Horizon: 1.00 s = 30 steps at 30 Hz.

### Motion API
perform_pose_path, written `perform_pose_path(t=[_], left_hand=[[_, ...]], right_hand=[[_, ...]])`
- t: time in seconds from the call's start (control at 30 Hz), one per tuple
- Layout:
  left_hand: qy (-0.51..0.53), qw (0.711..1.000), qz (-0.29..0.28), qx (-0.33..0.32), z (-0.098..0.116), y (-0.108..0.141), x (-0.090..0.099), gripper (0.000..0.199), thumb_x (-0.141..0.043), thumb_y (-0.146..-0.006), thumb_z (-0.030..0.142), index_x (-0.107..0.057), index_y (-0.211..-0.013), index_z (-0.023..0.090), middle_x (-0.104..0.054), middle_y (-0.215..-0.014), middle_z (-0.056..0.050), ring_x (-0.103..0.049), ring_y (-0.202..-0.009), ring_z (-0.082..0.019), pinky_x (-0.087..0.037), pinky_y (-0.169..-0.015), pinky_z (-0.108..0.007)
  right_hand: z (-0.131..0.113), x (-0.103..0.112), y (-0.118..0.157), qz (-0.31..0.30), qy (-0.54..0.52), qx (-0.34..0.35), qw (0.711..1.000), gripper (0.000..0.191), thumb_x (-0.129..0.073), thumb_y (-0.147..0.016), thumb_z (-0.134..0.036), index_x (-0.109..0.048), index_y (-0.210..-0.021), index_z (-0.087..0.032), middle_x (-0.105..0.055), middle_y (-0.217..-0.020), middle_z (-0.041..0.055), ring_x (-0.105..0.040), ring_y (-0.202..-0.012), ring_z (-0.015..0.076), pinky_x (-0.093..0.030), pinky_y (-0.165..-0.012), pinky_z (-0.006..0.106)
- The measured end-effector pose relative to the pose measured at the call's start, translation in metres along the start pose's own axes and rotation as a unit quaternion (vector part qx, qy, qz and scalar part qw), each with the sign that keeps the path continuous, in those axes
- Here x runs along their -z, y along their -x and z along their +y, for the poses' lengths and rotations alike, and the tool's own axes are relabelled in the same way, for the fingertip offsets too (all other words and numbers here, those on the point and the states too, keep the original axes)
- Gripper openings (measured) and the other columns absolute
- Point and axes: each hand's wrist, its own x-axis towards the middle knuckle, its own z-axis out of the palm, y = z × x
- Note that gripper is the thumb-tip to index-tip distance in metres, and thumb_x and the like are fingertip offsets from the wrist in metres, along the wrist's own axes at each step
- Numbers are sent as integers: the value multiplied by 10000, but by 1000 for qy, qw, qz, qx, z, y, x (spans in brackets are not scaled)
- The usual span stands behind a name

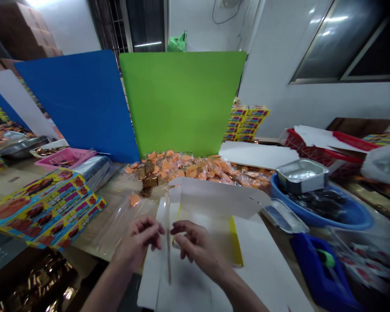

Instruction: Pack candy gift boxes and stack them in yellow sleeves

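An unfolded white cardboard box (214, 190) with a yellow strip (235, 240) lies in front of me, its back flap raised. A thin side flap (168, 251) stands nearly upright, edge-on to me, between my hands. On its left is my left hand (143, 236), fingers loosely curled and apart, with nothing visible in them. My right hand (195, 245) hovers over the box on the flap's other side, fingers bent and apart, fingertips close to the flap. I cannot tell whether they touch it. An orange wrapped piece (134, 199) lies beyond my left hand on clear plastic bags (117, 225).
Orange wrapped pieces (195, 167) and brown-gold packets (146, 173) lie before a green panel (182, 104) and blue panel (81, 104). Printed cartons (48, 203) sit left. On the right are a blue basin (344, 216), metal tray (302, 175) and blue tape dispenser (321, 277).
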Motion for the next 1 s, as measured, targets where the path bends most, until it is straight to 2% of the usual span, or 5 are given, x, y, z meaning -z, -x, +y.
perform_pose_path(t=[0.13,0.3,0.57,0.8,1.0], left_hand=[[13,998,-60,-11,-4,9,-19,290,-726,-654,421,-617,-667,153,-639,-639,-27,-563,-480,-114,-374,-453,-212],[-168,981,-5,-100,-13,-6,-6,342,-606,-743,509,-662,-846,187,-680,-786,-61,-616,-612,-165,-476,-520,-259],[-579,640,-27,-505,-82,-43,-5,191,-637,-736,377,-694,-815,212,-644,-1131,-139,-561,-1099,-344,-537,-826,-466],[-599,606,-33,-522,-102,-61,7,253,-536,-815,356,-638,-616,238,-684,-984,-103,-636,-929,-268,-567,-741,-379],[-629,551,1,-549,-91,-58,-2,223,-612,-718,451,-666,-668,240,-673,-1049,-139,-582,-1010,-376,-491,-777,-534]], right_hand=[[-12,-8,-1,36,-6,60,997,154,-510,-816,-264,-496,-687,-182,-484,-524,-46,-448,-467,79,-355,-450,186],[-33,31,-2,125,180,243,945,184,-419,-884,-210,-559,-768,-183,-562,-689,3,-513,-632,110,-397,-610,218],[44,83,-18,68,486,-11,871,156,-525,-739,-81,-648,-810,-145,-683,-787,85,-614,-770,204,-404,-679,270],[41,105,1,143,428,70,889,109,-539,-758,-111,-632,-751,-168,-671,-788,32,-587,-718,131,-395,-656,197],[59,212,28,362,466,-60,805,155,-478,-834,-181,-599,-740,-158,-612,-786,41,-522,-712,132,-341,-639,230]])
